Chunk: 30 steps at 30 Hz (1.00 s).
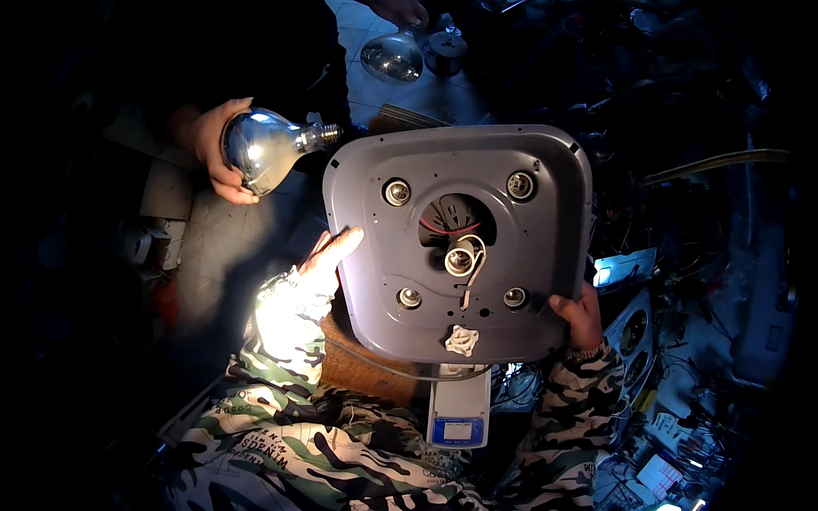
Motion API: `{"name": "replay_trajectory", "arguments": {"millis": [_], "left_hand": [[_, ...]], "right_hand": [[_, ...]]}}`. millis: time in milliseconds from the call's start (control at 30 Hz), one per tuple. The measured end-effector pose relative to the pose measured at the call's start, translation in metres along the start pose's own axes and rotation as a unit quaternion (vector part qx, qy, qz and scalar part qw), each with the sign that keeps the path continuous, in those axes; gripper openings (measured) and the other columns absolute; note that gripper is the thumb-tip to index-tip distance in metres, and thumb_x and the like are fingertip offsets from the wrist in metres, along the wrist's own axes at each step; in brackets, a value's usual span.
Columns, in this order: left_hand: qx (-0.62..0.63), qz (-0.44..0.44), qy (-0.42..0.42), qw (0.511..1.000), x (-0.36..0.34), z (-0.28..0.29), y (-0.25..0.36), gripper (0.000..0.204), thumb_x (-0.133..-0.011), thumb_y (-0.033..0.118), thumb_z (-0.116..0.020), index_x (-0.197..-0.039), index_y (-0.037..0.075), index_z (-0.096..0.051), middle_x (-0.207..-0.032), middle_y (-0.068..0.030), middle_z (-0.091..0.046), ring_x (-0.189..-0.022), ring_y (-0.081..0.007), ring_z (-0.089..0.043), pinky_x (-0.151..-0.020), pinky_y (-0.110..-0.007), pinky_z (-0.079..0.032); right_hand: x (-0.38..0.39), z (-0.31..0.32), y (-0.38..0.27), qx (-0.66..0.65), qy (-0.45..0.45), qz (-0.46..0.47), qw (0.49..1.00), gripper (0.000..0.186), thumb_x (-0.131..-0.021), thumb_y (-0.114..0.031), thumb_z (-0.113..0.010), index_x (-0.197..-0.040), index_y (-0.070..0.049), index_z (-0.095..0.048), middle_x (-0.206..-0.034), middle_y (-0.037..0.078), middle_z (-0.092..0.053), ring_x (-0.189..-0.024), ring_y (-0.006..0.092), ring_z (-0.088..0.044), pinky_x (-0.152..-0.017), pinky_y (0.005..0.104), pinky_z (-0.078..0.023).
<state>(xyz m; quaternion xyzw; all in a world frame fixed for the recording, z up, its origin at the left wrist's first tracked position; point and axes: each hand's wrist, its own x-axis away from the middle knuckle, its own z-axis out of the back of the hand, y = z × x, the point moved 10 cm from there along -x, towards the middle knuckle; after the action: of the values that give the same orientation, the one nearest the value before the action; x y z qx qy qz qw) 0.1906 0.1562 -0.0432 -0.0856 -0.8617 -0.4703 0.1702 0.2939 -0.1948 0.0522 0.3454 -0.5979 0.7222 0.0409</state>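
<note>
A square grey lamp-heater housing [538, 240] with rounded corners faces up in front of me. Its corners carry round bulb sockets, such as the one at the upper right [521, 186]. Another lamp socket [460, 257] on a pale wire sits near the middle, below a round opening with a red wire. At the lower edge shows a white knob [462, 341]. My left hand [327, 257] grips the housing's left rim, thumb on top. My right hand [583, 318] holds the lower right rim, its other fingers hidden underneath.
Another person's hand [216, 153] holds a large silvered heat bulb [264, 152] left of the housing; their other hand holds a second bulb [393, 58] beyond it. Below lie a wooden board [362, 362], a grey cable and a white box with a blue label [458, 404]. Clutter crowds the right.
</note>
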Motion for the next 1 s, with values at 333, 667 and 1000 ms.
{"name": "replay_trajectory", "arguments": {"millis": [333, 667, 1000], "left_hand": [[-0.364, 0.040, 0.139, 0.920, 0.017, 0.025, -0.026, 0.037, -0.102, 0.020, -0.051, -0.132, -0.001, -0.053, -0.123, -0.0179, -0.059, -0.109, -0.0209, -0.060, -0.094, -0.034, -0.049], [-0.145, 0.109, 0.170, 0.969, -0.005, 0.040, -0.080, 0.053, -0.097, 0.042, -0.056, -0.132, 0.001, -0.054, -0.111, -0.0084, -0.065, -0.099, -0.0164, -0.063, -0.085, -0.033, -0.051], [-0.126, 0.127, 0.194, 0.965, -0.009, 0.044, -0.084, 0.065, -0.092, 0.046, -0.062, -0.136, 0.000, -0.047, -0.117, -0.0148, -0.061, -0.105, -0.0233, -0.058, -0.090, -0.036, -0.047]], "right_hand": [[-0.072, 0.015, 0.083, -0.123, -0.044, -0.083, 0.988, 0.041, -0.086, -0.021, -0.061, -0.118, 0.005, -0.060, -0.102, 0.013, -0.068, -0.087, 0.0198, -0.068, -0.075, 0.0291, -0.055], [-0.086, 0.009, 0.112, -0.161, -0.053, -0.101, 0.980, 0.046, -0.087, -0.023, -0.061, -0.124, 0.005, -0.055, -0.106, 0.016, -0.067, -0.091, 0.0233, -0.069, -0.080, 0.0322, -0.058], [-0.096, 0.007, 0.126, -0.166, -0.071, -0.122, 0.976, 0.040, -0.088, -0.021, -0.061, -0.118, 0.005, -0.060, -0.098, 0.015, -0.070, -0.084, 0.0218, -0.071, -0.074, 0.0309, -0.058]]}}
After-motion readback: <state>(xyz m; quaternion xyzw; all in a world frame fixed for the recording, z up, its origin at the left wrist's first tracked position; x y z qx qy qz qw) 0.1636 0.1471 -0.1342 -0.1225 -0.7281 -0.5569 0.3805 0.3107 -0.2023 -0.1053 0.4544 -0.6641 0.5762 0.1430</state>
